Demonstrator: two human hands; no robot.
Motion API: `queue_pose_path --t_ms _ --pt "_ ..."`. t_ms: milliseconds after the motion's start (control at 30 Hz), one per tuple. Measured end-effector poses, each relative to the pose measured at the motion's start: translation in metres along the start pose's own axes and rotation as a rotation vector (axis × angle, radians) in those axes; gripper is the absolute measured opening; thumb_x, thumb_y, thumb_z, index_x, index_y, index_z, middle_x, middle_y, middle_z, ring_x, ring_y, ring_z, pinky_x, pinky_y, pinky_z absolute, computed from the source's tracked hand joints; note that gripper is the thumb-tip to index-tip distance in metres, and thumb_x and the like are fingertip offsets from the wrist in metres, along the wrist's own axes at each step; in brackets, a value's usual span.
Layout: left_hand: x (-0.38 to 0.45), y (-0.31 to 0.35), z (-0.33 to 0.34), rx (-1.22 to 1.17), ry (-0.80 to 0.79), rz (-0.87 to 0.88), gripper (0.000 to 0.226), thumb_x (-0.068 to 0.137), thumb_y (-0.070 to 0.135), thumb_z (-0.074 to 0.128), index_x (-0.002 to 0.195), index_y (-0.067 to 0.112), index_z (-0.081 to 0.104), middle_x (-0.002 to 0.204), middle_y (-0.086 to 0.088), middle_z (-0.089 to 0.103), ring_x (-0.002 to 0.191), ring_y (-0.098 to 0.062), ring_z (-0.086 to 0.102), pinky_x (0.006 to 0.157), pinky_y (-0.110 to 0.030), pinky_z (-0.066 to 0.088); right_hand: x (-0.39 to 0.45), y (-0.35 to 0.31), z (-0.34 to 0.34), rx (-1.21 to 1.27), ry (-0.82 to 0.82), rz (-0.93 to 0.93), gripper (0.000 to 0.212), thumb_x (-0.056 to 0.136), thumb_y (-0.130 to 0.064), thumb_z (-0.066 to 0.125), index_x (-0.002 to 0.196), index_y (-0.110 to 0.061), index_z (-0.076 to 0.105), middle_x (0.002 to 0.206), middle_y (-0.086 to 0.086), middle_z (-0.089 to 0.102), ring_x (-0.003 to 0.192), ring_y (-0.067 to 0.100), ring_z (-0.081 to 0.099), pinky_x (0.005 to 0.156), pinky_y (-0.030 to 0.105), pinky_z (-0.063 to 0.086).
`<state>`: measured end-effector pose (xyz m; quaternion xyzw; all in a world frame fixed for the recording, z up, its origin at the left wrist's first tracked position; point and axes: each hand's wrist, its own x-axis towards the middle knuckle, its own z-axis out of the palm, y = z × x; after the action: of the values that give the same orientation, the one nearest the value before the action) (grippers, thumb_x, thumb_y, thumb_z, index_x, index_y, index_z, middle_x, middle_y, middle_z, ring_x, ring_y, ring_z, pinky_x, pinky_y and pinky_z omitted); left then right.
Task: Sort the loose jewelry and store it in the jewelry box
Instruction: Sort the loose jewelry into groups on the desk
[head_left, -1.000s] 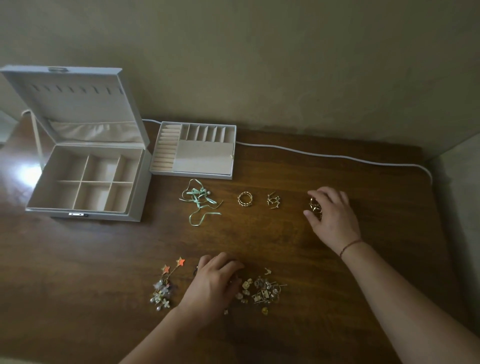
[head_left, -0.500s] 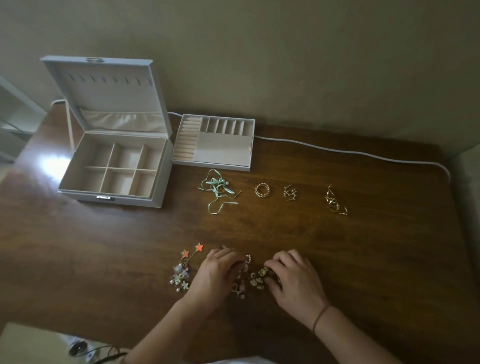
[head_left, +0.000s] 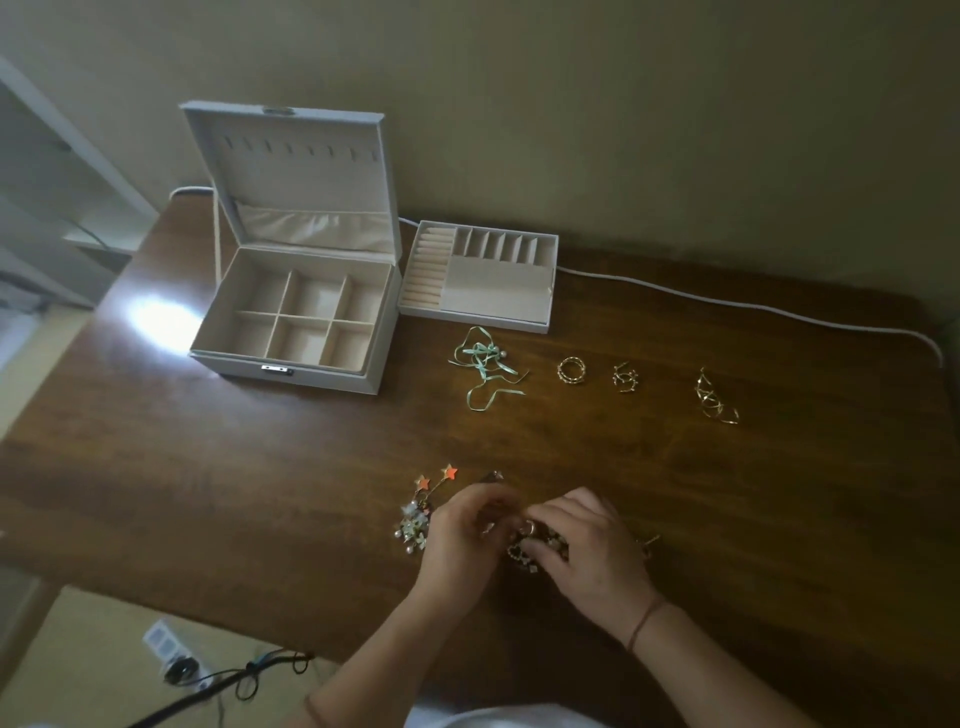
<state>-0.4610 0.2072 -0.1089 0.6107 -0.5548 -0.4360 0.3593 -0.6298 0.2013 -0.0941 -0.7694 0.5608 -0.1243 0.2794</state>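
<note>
The left hand (head_left: 460, 540) and the right hand (head_left: 584, 548), a thin cord round its wrist, met fingertip to fingertip, fingers curled downward.

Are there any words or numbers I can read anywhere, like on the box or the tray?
None: no words, numbers or brand marks show anywhere.
Box: its metal clasp is too small to show any writing.
Tray: plain.
Jewelry pile: no lettering shows.

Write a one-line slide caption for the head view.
Both hands, left hand and right hand, pick through mixed small earrings on the dark wooden table; open white jewelry box waits empty.
</note>
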Motion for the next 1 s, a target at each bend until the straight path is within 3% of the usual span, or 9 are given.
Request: queue_pose_path --t_ms 67,167,300,400,500,600,800,867,1000 --pt "-0.003 -0.001 -0.005 -0.045 -0.015 -0.041 0.041 0.082 -0.002 0.075 0.093 0.037 0.067 0.092 0.010 0.072 0.085 -0.004 0.069 0.071 -0.022 0.057 0.001 -0.007 0.007 0.027 0.036 0.026 0.026 0.082 -0.028 0.072 0.107 -0.028 0.069 0.095 -0.016 0.065 0.092 0.005 0.050 0.077 0.030 0.048" --pt "-0.006 -0.010 -0.016 -0.063 -0.011 -0.029 0.024 0.087 0.003 0.072 0.101 0.022 0.071 0.096 0.008 0.072 0.089 -0.004 0.068 0.076 -0.021 0.056 0.000 -0.012 0.014 0.090 0.055 0.072 0.022 0.085 -0.031 0.068 0.106 -0.027 0.070 0.090 -0.018 0.061 0.090 0.003 0.051 0.075 0.028 0.049" --pt "-0.009 -0.026 -0.035 0.151 -0.036 0.218 0.019 0.087 0.004 0.067 0.101 0.016 0.071 0.102 0.009 0.067 0.094 -0.001 0.062 0.079 -0.016 0.049 0.002 -0.019 0.017 0.151 0.068 0.202 0.021 0.092 -0.028 0.059 0.110 -0.031 0.067 0.094 -0.022 0.057 0.099 0.004 0.053 0.081 0.023 0.046" --pt "-0.010 -0.039 -0.048 0.369 -0.031 0.330 0.023 0.085 0.019 0.062 0.107 0.024 0.069 0.113 0.012 0.063 0.108 -0.009 0.055 0.089 -0.031 0.044 0.000 -0.022 0.013 0.125 0.087 0.379 0.023 0.091 -0.027 0.060 0.113 -0.032 0.064 0.091 -0.031 0.044 0.101 0.004 0.051 0.078 0.017 0.040" --pt "-0.008 -0.053 -0.065 0.501 0.013 0.208 0.044 0.079 0.028 0.068 0.123 0.028 0.060 0.126 0.007 0.056 0.120 -0.020 0.046 0.095 -0.043 0.040 -0.007 -0.026 0.010 0.124 0.126 0.496 0.020 0.084 -0.031 0.069 0.104 -0.033 0.065 0.088 -0.028 0.044 0.098 0.004 0.051 0.068 0.011 0.034" --pt "-0.003 -0.067 -0.082 0.596 -0.056 0.096 0.064 0.078 0.043 0.072 0.136 0.030 0.050 0.135 0.004 0.051 0.127 -0.024 0.040 0.101 -0.049 0.034 -0.012 -0.035 0.015 0.084 0.120 0.488 0.017 0.084 -0.030 0.070 0.099 -0.034 0.065 0.086 -0.027 0.047 0.095 0.004 0.052 0.065 0.011 0.033" --pt "-0.001 -0.084 -0.110 0.642 -0.167 0.166 0.076 0.076 0.070 0.063 0.140 0.033 0.044 0.139 0.011 0.046 0.129 -0.017 0.033 0.107 -0.041 0.022 -0.015 -0.047 0.032 0.071 0.173 0.464 0.023 0.090 -0.029 0.062 0.113 -0.032 0.065 0.094 -0.018 0.048 0.092 0.005 0.053 0.074 0.021 0.047" --pt "-0.002 -0.089 -0.118 0.651 -0.193 0.201 0.076 0.075 0.074 0.060 0.138 0.033 0.046 0.138 0.011 0.047 0.128 -0.018 0.036 0.106 -0.041 0.023 -0.016 -0.054 0.040 0.080 0.189 0.454 0.024 0.088 -0.029 0.064 0.112 -0.031 0.065 0.095 -0.017 0.049 0.092 0.004 0.053 0.077 0.023 0.050" --pt "0.000 -0.094 -0.123 0.686 -0.199 0.257 0.061 0.078 0.067 0.059 0.128 0.033 0.054 0.130 0.010 0.053 0.121 -0.022 0.044 0.100 -0.046 0.033 -0.011 -0.067 0.055 0.098 0.221 0.426 0.018 0.085 -0.032 0.067 0.103 -0.034 0.068 0.091 -0.017 0.052 0.083 -0.001 0.052 0.068 0.014 0.042"
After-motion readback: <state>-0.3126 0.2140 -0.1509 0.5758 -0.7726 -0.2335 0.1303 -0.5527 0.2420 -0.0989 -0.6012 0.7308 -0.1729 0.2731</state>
